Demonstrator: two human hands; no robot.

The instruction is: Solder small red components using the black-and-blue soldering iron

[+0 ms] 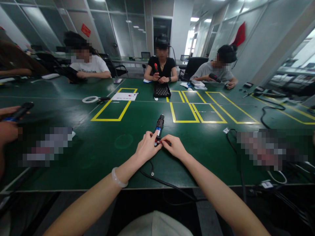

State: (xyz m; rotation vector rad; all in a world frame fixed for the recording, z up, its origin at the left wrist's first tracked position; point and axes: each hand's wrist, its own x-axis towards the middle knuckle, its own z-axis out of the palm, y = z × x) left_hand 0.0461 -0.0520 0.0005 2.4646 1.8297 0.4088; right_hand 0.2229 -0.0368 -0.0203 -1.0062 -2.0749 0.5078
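A black pen-shaped tool with a blue band lies on the green table, pointing away from me. My left hand pinches its near end from the left, fingers closed. From the right, my right hand pinches the same end, with a small red part showing between the fingertips. A pale bracelet sits on my left wrist. A black cable runs from the tool's end off the table's front edge.
Yellow tape rectangles mark the table. A black tray stands in front of the person opposite; two more people sit at the far side. Another person's hand holds a similar tool at left. Cables lie at right.
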